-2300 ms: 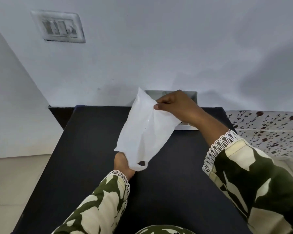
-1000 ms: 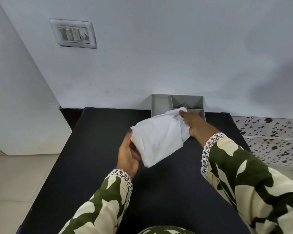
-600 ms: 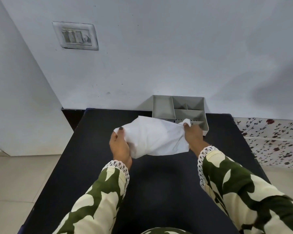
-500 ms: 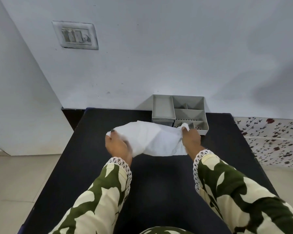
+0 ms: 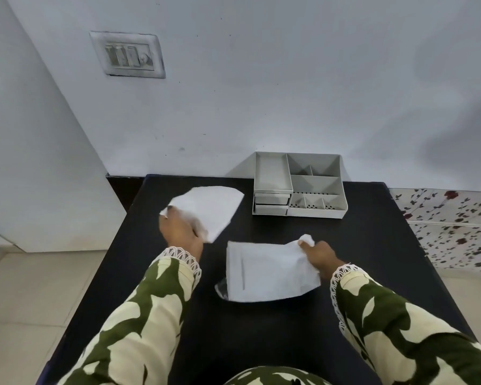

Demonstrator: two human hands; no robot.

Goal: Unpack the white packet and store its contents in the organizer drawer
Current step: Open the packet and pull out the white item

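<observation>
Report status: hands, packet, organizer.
Left hand gripping white packet, flat on table. Right hand pinching inner white pouch at its corner. Organizer drawers closed, path unobstructed.

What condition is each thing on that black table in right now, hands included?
White packet: crumpled, lying flat, left hand gripping its near corner.
Inner white pouch: out of the packet, flat, right hand pinching its corner.
Clear plastic: peeking from under the pouch.
Organizer: compartments look empty, both small drawers shut.
</observation>
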